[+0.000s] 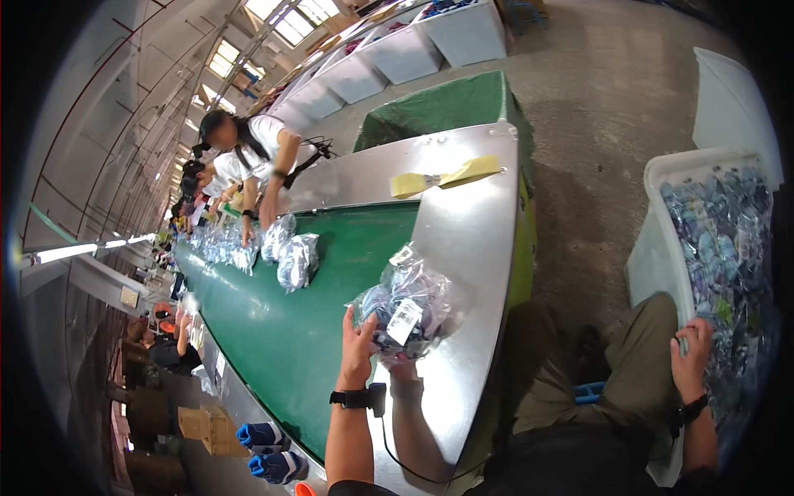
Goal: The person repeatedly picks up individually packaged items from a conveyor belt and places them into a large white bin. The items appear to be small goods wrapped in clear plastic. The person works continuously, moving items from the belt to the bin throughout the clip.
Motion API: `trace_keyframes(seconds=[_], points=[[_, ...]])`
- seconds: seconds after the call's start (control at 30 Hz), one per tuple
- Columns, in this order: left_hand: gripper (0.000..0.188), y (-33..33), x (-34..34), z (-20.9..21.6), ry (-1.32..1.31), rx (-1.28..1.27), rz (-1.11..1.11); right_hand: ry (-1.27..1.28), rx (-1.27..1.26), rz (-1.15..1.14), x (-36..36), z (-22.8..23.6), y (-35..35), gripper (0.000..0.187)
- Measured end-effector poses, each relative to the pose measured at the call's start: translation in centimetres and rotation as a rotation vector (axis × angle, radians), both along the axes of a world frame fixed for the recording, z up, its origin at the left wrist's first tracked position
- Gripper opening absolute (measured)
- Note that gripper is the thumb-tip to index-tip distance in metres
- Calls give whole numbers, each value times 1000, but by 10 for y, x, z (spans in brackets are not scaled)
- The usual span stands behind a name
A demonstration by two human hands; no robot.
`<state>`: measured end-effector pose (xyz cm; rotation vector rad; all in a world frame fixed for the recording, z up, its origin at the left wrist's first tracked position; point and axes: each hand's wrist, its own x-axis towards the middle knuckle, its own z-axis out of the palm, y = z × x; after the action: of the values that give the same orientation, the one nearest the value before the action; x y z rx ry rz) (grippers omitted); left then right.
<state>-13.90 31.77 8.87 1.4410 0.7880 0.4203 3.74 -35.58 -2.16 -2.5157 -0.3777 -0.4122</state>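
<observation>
My left hand (358,351) grips the near left side of a clear plastic bag (413,302). Bluish and dark goods show through its film, their kind hard to make out, with a white label on top. The bag is over the border between the green belt (273,355) and the metal table edge (471,281). To the right, my right hand (693,355) has its fingers curled over the rim of a white bin (653,240), beside my knee. Many bagged bluish goods (715,240) fill that bin.
Across the belt, a person (265,149) reaches toward several clear bags (294,260). A yellow strip (447,177) lies on the metal at the far end, near a green-lined bin (438,103). Blue shoes (269,450) sit at lower left; white bins (467,37) line the back.
</observation>
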Motion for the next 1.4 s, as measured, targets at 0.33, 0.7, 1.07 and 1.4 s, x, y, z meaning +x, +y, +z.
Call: trace_keyframes(seconds=[0.33, 0.7, 1.07, 1.4], points=[[62, -75, 58, 1, -247, -228, -126, 8, 138, 74, -1, 62, 28, 28], [57, -295, 115, 15, -147, -722, -449, -167, 81, 572, -23, 175, 111, 61], [56, -400, 90, 33, 16, -836, -733, -210, -2, 488, -42, 157, 49, 50], [47, -316, 98, 5, 37, -774, -777, -233, 28, -65, -10, 155, -132, 71]])
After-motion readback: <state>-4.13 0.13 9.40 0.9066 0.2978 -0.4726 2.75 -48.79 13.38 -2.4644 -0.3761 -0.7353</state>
